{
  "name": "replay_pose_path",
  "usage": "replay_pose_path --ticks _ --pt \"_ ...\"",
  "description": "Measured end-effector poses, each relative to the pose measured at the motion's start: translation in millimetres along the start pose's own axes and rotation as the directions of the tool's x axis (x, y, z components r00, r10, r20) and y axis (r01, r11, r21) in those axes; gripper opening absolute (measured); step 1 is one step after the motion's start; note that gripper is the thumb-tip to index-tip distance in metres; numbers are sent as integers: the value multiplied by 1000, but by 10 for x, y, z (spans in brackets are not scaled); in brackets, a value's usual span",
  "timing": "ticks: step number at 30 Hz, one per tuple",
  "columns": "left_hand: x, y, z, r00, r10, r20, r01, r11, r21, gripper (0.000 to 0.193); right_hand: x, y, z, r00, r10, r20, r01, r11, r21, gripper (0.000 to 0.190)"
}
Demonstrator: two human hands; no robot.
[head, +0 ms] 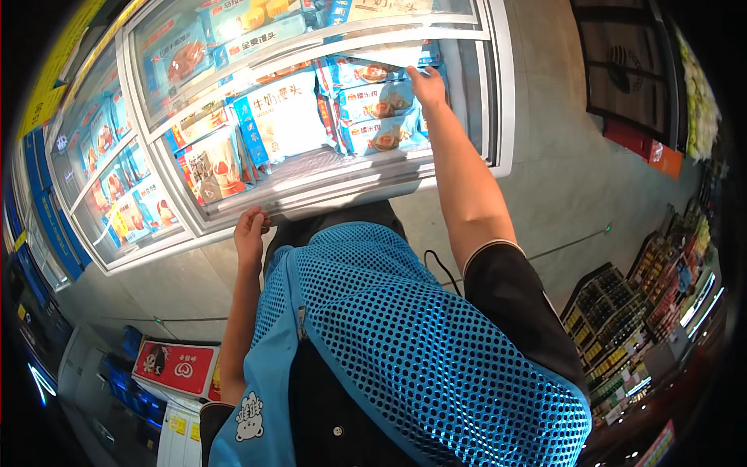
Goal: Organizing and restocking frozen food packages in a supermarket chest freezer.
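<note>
My right hand [428, 85] reaches over the freezer, its thumb and finger at the corner of a pale, flat sheet or packet [388, 53]; whether it grips this is unclear. Just below lie stacked blue-and-white bags of frozen food [379, 105]. Left of them stands a large white and blue package [286, 117] bearing writing, with a brown and white food bag [216, 166] beyond it. My left hand [252, 226], fingers curled, rests at or close to the front edge of the chest freezer [233, 217]; contact is hard to judge.
Sliding glass lids [303, 44] cover the freezer's far part. Another glazed section [117, 169] with bagged food is at the left. A red box-like display [175, 368] stands lower left, a dark-panelled stand [624, 70] upper right, and stocked shelves [607, 315] lower right.
</note>
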State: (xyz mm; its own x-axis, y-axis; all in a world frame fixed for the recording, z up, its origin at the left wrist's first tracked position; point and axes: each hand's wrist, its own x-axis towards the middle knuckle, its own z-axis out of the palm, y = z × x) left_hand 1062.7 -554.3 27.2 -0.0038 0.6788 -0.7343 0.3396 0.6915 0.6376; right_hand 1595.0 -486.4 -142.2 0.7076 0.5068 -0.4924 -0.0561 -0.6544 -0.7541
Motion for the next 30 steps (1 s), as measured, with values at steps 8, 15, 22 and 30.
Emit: replay_pose_path --ticks 8,15,22,30 --pt "177 -88 -201 975 155 -159 -134 982 132 29 -994 13 -352 860 -201 469 464 690 -556 56" --pt "607 -187 -595 869 436 -232 -218 760 612 32 -1358 13 -38 719 -208 664 693 297 -657 68" --pt "798 -270 -860 846 460 -269 -67 593 802 28 -1400 -232 123 686 57 726 724 47 -688 55" --pt "809 -290 -867 845 456 -277 -39 571 820 26 -1415 148 102 654 7 757 754 73 -652 34"
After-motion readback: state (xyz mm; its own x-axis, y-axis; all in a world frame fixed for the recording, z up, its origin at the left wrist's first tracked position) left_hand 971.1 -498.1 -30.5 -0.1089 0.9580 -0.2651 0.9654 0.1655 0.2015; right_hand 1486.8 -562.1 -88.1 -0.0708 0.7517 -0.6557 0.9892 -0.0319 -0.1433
